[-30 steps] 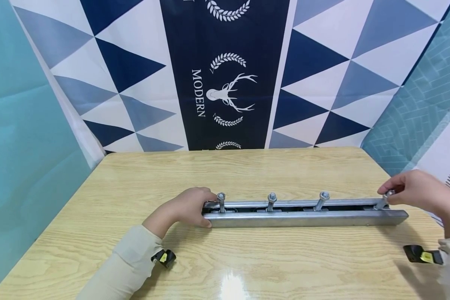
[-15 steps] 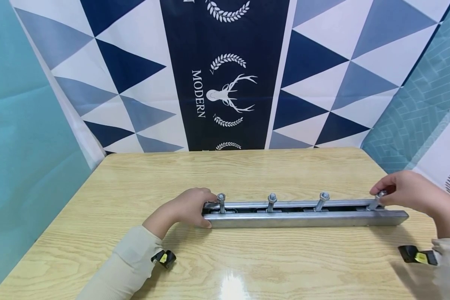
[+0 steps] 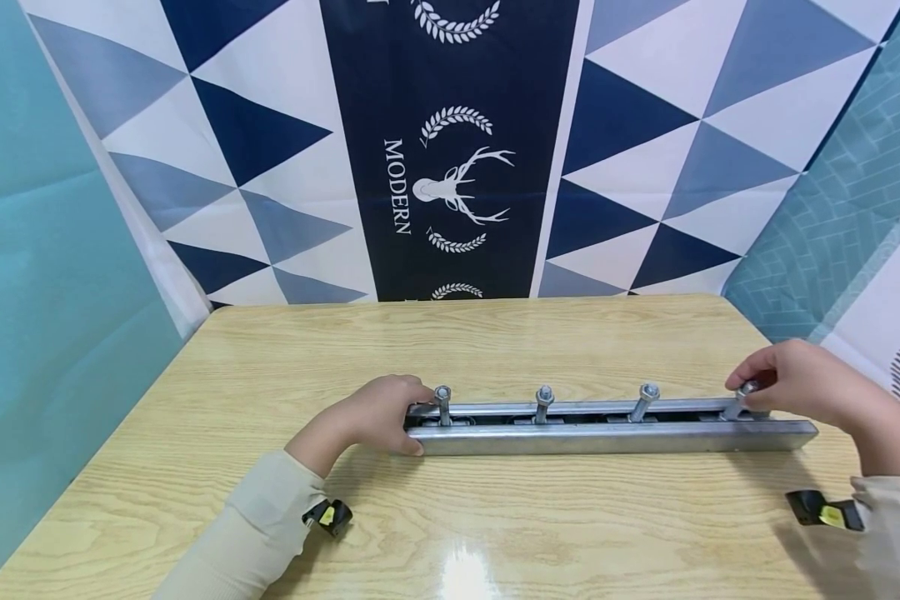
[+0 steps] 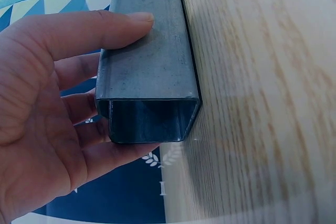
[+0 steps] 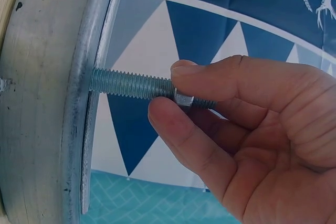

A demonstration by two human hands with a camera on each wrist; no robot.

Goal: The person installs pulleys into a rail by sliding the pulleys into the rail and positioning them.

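A grey metal channel [image 3: 607,438] with a slot along its top lies across the table. Several threaded bolts with nuts stand up from the slot. My left hand [image 3: 386,412] grips the channel's left end, close to the leftmost bolt [image 3: 443,407]; in the left wrist view its thumb lies on the channel's side wall [image 4: 152,66] by the hollow end. At the other end my right hand [image 3: 810,387] pinches the nut [image 5: 184,99] near the top of the rightmost bolt [image 5: 126,83] between thumb and finger. That bolt leans a little to the right.
Two more bolts, one near the middle [image 3: 543,406] and one right of it [image 3: 644,402], stand spaced along the slot. The wood-grain table [image 3: 495,350] ends at a patterned cloth backdrop [image 3: 450,167]. Black wrist cameras sit on both cuffs.
My right hand has moved left along the slot, and the rightmost bolt has slid inward from the channel's right end with it. The left hand and the other bolts have stayed put.
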